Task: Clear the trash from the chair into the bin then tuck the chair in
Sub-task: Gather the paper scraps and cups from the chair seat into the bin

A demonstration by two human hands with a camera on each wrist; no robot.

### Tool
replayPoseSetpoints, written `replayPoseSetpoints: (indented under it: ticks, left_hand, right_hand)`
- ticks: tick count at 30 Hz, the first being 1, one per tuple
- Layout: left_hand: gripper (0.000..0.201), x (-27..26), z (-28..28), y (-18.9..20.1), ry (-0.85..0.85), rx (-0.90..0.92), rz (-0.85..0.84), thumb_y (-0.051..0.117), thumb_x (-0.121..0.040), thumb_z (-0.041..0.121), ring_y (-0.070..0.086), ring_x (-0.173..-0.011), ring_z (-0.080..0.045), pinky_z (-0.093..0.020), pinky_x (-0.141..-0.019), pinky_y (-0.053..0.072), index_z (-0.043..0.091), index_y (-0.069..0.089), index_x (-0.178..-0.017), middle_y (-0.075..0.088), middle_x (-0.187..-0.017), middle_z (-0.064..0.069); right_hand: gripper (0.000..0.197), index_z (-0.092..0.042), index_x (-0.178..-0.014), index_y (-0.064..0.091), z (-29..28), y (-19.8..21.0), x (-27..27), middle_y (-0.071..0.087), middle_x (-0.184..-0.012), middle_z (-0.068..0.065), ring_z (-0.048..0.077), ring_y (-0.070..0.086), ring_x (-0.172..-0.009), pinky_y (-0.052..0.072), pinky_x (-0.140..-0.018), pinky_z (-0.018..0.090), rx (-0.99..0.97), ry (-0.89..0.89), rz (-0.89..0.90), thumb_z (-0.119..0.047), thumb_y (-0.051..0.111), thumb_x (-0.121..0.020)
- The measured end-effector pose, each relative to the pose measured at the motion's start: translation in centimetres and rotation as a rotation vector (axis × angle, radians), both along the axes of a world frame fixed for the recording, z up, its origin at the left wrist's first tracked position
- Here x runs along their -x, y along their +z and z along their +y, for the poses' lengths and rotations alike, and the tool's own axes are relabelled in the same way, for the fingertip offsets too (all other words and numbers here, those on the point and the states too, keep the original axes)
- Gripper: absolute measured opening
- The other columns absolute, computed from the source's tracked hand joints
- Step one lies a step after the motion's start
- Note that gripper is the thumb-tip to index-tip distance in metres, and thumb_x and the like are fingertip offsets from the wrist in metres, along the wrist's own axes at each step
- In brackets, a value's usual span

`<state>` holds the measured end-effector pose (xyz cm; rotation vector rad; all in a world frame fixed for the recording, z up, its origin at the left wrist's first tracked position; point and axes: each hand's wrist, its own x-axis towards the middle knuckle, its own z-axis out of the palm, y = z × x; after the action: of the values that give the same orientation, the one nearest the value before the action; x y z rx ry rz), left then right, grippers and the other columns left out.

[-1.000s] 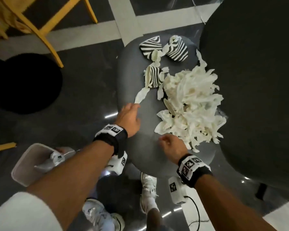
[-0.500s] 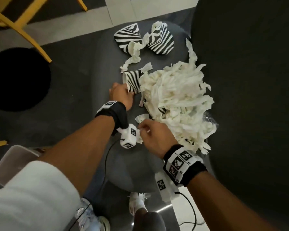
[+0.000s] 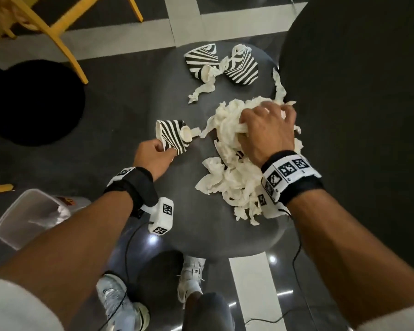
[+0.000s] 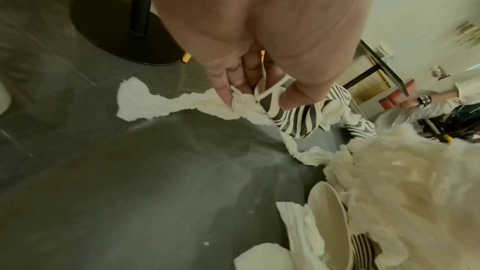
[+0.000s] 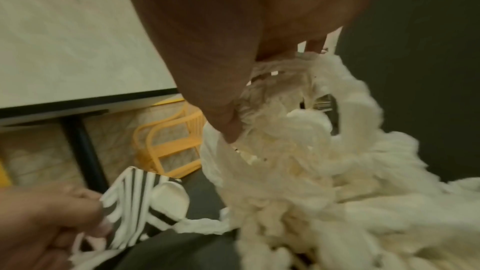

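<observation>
- Since half a second ago, the right hand (image 3: 264, 133) has gone from the near edge of the paper pile to its far part, and the left hand (image 3: 153, 155) has drawn a striped cup away from the pile toward the seat's left edge.
- Left hand: thumb and fingers pinch the rim of the crushed striped cup (image 3: 172, 136); in the left wrist view a twisted strip of tissue (image 4: 166, 102) is caught under the fingers as well.
- Right hand: fingers are spread and curled down into the pile of shredded white paper (image 3: 230, 180), with a bunch of it gathered under the palm.
- Grey chair seat (image 3: 177, 211) carries all the trash; the pile lies on its right half, against the dark chair back (image 3: 359, 115).
- Two more striped cups (image 3: 202, 58) and (image 3: 243, 66) lie flattened at the far end of the seat, with a twisted paper strip (image 3: 202, 88) trailing from between them.
- White bin (image 3: 22, 218) stands on the floor at the lower left, partly hidden by the left forearm, well apart from the pile.
- Yellow chair (image 3: 58, 27) stands at the upper left, and a round black base (image 3: 31, 101) rests on the dark floor beside the seat.
</observation>
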<state>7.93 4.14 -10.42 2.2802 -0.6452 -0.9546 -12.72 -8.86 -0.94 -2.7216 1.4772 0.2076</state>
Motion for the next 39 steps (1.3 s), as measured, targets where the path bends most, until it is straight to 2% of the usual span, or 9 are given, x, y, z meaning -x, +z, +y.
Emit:
replayPoseSetpoints:
  ticks: [5,9,11,15,18,22,29,34,39]
  left_hand:
    - [0.028,-2.2,5.3,1.3,0.056,0.006,0.071,0.069,-0.074,0.020,0.036,-0.057,-0.016,-0.028,-0.052,0.031,0.014,0.046,-0.059,0.041,-0.057,-0.001]
    - [0.025,-3.6,9.9,0.9,0.075,-0.037,0.206,0.075,-0.072,0.027,0.061,-0.073,-0.016,-0.030,-0.066,0.049,0.009,0.064,-0.085,0.067,-0.078,0.000]
    - [0.039,-4.2,12.2,0.6,0.083,-0.057,0.253,0.074,-0.068,0.032,0.067,-0.091,-0.018,-0.037,-0.084,0.055,0.019,0.060,-0.102,0.071,-0.094,0.004]
    - [0.059,-4.6,15.6,0.1,0.104,-0.045,0.341,0.073,-0.080,0.021,0.061,-0.089,-0.008,-0.024,-0.076,0.045,0.026,0.037,-0.126,0.063,-0.101,0.009]
    - [0.080,-4.7,16.7,-1.1,0.084,-0.053,0.437,0.071,-0.079,0.015,0.065,-0.100,-0.012,-0.030,-0.088,0.050,0.033,0.029,-0.144,0.067,-0.115,0.008]
    - [0.065,-3.7,15.9,-1.2,0.036,-0.067,0.529,0.065,-0.081,0.007,0.064,-0.089,-0.011,-0.029,-0.076,0.051,0.030,0.044,-0.138,0.068,-0.102,0.007]
    - [0.035,-1.6,13.9,-1.3,0.038,-0.033,0.571,0.054,-0.086,0.004,0.064,-0.098,-0.016,-0.034,-0.085,0.055,0.031,0.055,-0.109,0.066,-0.102,0.004]
    - [0.030,-0.9,13.5,-1.5,0.179,-0.002,0.672,0.057,-0.087,0.007,0.071,-0.095,-0.023,-0.036,-0.079,0.057,0.018,0.064,-0.115,0.074,-0.104,-0.009]
    - [0.031,-3.6,15.9,-2.5,0.347,-0.022,0.637,0.066,-0.078,0.038,0.072,-0.096,-0.024,-0.044,-0.090,0.058,0.024,0.073,-0.105,0.077,-0.100,-0.003]
  right_hand:
    - [0.030,-0.019,-0.109,0.048,9.8,1.7,-5.4,0.062,-0.097,0.000,0.028,0.063,-0.089,0.041,-0.096,0.052,-0.180,0.107,-0.144,-0.033,0.059,-0.085]
    - [0.048,-0.016,-0.127,0.042,16.1,0.2,-9.9,0.059,-0.113,0.008,0.033,0.062,-0.093,0.051,-0.077,0.045,-0.394,0.150,-0.232,-0.027,0.062,-0.085]
    - [0.051,-0.018,-0.136,0.039,17.7,-1.2,-11.2,0.055,-0.119,0.011,0.033,0.059,-0.101,0.051,-0.083,0.043,-0.545,0.094,-0.317,-0.025,0.057,-0.089]
    - [0.049,-0.015,-0.139,0.046,19.1,-4.8,-12.2,0.044,-0.129,0.016,0.037,0.054,-0.112,0.048,-0.099,0.041,-0.604,0.005,-0.237,-0.027,0.057,-0.093]
    - [0.046,-0.013,-0.135,0.051,18.6,-7.3,-11.7,0.040,-0.130,0.017,0.038,0.051,-0.116,0.046,-0.104,0.042,-0.531,-0.044,-0.181,-0.025,0.059,-0.092]
    - [0.045,-0.014,-0.134,0.052,16.7,-9.1,-10.1,0.034,-0.141,0.018,0.043,0.042,-0.125,0.038,-0.107,0.044,-0.448,-0.056,-0.171,-0.030,0.057,-0.093]
    - [0.126,-0.035,-0.155,-0.008,15.9,-11.0,-7.7,0.001,-0.165,0.001,0.037,0.006,-0.150,0.025,-0.118,0.052,-0.731,0.052,0.109,-0.061,0.076,-0.066]
    - [0.097,-0.026,-0.152,0.020,17.0,-12.4,-9.6,0.043,-0.142,0.013,0.036,0.044,-0.131,0.041,-0.109,0.045,-0.719,-0.029,-0.034,-0.039,0.075,-0.073]
    - [0.067,-0.029,-0.128,0.044,19.9,-12.8,-12.3,0.062,-0.114,-0.002,0.021,0.062,-0.103,0.055,-0.088,0.041,-0.823,-0.046,-0.191,-0.037,0.072,-0.067]
